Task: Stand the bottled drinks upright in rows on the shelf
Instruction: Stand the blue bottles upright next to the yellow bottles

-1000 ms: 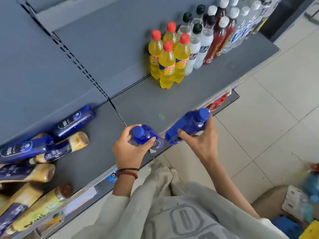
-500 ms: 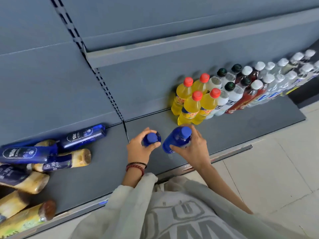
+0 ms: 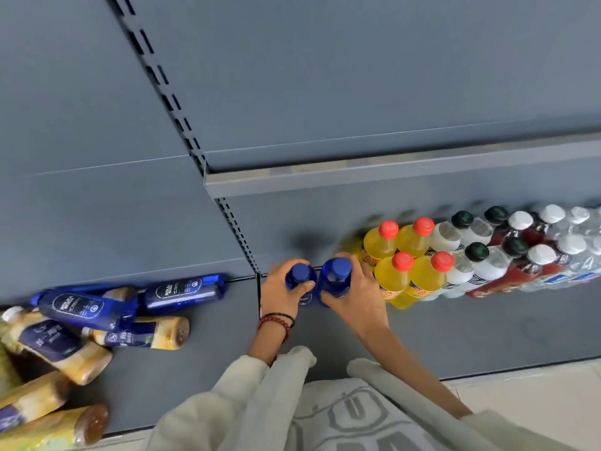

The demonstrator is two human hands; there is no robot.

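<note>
We grip one bottle per hand. The left hand (image 3: 279,289) curls round the left blue bottle (image 3: 300,274); the right hand (image 3: 356,296) curls round the right blue bottle (image 3: 336,276). Both bottles are upright, close side by side, near the back of the shelf (image 3: 455,330), just left of the yellow bottles (image 3: 395,278). We cannot tell whether their bases rest on it. Other bottles (image 3: 182,291) lie flat at far left.

Two hands: left hand (image 3: 279,289) grips one blue bottle (image 3: 300,274), right hand (image 3: 354,294) another, both just right of the post (image 3: 237,236). Left of the post lie two more blue bottles (image 3: 84,307) and at least five tan bottles (image 3: 140,333). Right of it stand four yellow bottles (image 3: 393,276), four black-capped bottles (image 3: 476,252), and white-capped bottles (image 3: 541,254) too blurred to count.
</note>
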